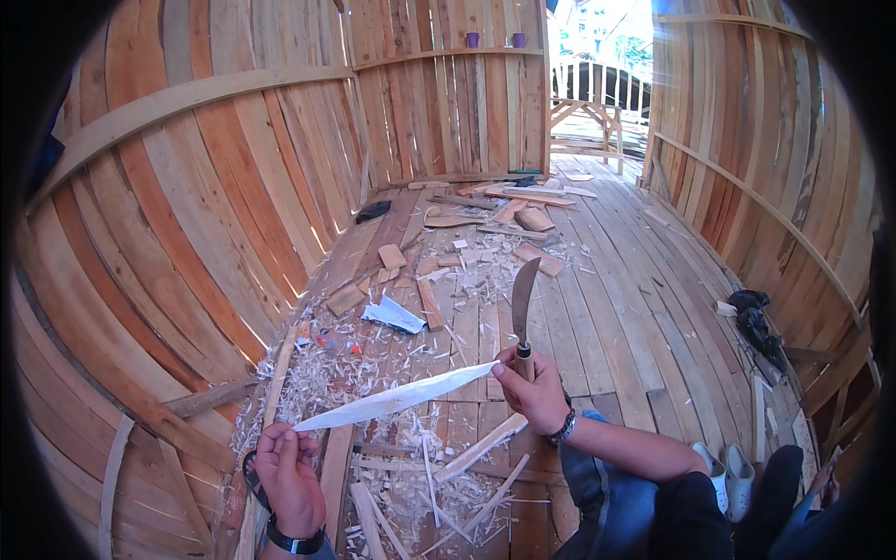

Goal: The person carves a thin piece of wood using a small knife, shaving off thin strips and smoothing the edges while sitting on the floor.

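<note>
A long white strip (401,401), thin and tapering at both ends, is stretched between my two hands; I cannot tell whether it is plastic or cloth. My left hand (291,481) pinches its lower left end between thumb and fingers. At the other end, the thumb and forefinger of my right hand (537,392) pinch the tip. That same right hand is wrapped around the wooden handle of a curved knife (525,303), whose blade points up and away from me. Below the strip lie pale wood sticks (483,446) and curled shavings.
Wood shavings (317,383), offcuts (392,257) and a crumpled white-and-blue sheet (395,315) litter the plank floor. Two purple cups (472,40) stand on a wall ledge. At right are black bags (758,327), white clogs (738,481) and part of another person. A doorway opens at the back.
</note>
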Tool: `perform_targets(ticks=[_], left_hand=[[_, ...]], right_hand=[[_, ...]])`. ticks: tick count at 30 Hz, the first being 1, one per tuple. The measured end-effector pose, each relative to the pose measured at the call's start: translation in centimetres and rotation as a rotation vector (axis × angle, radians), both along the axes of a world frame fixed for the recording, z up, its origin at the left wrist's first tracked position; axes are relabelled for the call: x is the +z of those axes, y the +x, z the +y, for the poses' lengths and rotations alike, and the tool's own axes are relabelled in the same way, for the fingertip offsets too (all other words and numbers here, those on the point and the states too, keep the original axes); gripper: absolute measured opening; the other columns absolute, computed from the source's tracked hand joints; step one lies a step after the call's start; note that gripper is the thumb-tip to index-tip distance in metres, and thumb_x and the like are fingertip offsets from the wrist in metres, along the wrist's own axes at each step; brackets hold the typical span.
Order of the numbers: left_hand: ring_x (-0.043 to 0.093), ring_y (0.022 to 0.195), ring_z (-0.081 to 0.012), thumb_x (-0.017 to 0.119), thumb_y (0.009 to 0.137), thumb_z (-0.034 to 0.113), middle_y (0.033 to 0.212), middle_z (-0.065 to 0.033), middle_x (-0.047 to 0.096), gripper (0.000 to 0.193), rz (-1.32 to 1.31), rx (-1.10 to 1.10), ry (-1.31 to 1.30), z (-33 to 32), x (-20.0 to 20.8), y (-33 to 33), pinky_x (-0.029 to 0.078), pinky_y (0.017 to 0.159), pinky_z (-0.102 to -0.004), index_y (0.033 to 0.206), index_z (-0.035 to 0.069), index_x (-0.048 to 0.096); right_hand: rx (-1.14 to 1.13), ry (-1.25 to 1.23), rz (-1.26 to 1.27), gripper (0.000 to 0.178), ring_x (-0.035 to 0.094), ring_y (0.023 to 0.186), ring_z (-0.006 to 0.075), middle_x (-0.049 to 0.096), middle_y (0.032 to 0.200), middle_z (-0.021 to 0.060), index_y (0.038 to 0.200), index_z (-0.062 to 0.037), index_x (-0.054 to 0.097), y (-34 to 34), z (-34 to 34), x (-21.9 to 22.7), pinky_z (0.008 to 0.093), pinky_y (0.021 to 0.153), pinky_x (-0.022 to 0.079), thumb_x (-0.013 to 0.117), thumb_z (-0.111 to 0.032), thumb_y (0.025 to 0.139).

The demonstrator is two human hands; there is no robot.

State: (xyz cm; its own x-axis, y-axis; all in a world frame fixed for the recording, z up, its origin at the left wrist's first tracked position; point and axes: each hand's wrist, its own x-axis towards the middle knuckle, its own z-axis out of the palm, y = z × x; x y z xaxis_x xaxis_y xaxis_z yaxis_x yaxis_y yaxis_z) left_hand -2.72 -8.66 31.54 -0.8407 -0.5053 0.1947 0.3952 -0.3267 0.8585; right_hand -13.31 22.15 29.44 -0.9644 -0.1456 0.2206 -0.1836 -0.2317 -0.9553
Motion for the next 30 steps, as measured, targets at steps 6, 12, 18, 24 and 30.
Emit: perform_targets(ticks=[6, 12, 18, 24, 30], left_hand=[[0.057, 0.078, -0.0114, 0.054, 0.095, 0.006, 0.088, -0.0046, 0.059, 0.009, -0.002, 0.031, -0.001, 0.00, 0.02, 0.06, 0.049, 0.073, -0.0246, 0.104, 0.005, 0.053], [0.057, 0.078, -0.0110, 0.054, 0.095, 0.007, 0.088, -0.0038, 0.059, 0.008, -0.001, 0.028, -0.027, 0.01, 0.24, 0.11, 0.049, 0.074, -0.0251, 0.103, 0.006, 0.053], [0.057, 0.077, -0.0112, 0.054, 0.095, 0.007, 0.088, -0.0037, 0.058, 0.007, 0.000, 0.027, -0.045, 0.12, 0.33, 0.12, 0.048, 0.074, -0.0251, 0.102, 0.006, 0.053], [0.056, 0.076, -0.0109, 0.055, 0.095, 0.007, 0.087, -0.0037, 0.057, 0.007, 0.002, 0.043, -0.084, -0.05, 0.17, 0.07, 0.048, 0.073, -0.0249, 0.101, 0.005, 0.053], [0.055, 0.075, -0.0107, 0.056, 0.095, 0.007, 0.085, -0.0038, 0.056, 0.007, 0.026, 0.058, -0.121, -0.14, -0.10, 0.09, 0.048, 0.072, -0.0245, 0.100, 0.004, 0.052]], right_hand=[[0.003, 0.033, 0.013, 0.019, 0.044, 0.048, 0.0013, 0.050, 0.060, -0.0067, 0.098, -0.0047, 0.058, -0.10, -0.07, 0.07, 0.0190, 0.042, 0.032, 0.069, -0.018, 0.089], [0.008, 0.040, 0.020, 0.019, 0.044, 0.049, 0.0012, 0.051, 0.060, -0.0065, 0.098, -0.0053, 0.058, -0.08, 0.04, 0.09, 0.0190, 0.042, 0.031, 0.069, -0.018, 0.088], [0.003, 0.039, 0.035, 0.018, 0.042, 0.047, 0.0015, 0.050, 0.061, -0.0059, 0.096, -0.0052, 0.057, -0.12, 0.04, 0.06, 0.0191, 0.041, 0.029, 0.069, -0.015, 0.088], [-0.024, 0.066, 0.035, 0.016, 0.041, 0.054, -0.0003, 0.049, 0.063, -0.0084, 0.094, -0.0053, 0.058, -0.06, 0.10, 0.10, 0.0184, 0.046, 0.029, 0.070, -0.015, 0.087], [-0.038, 0.087, 0.051, 0.016, 0.042, 0.056, -0.0001, 0.049, 0.065, -0.0080, 0.092, -0.0052, 0.058, -0.08, 0.00, 0.09, 0.0186, 0.048, 0.031, 0.069, -0.014, 0.087]])
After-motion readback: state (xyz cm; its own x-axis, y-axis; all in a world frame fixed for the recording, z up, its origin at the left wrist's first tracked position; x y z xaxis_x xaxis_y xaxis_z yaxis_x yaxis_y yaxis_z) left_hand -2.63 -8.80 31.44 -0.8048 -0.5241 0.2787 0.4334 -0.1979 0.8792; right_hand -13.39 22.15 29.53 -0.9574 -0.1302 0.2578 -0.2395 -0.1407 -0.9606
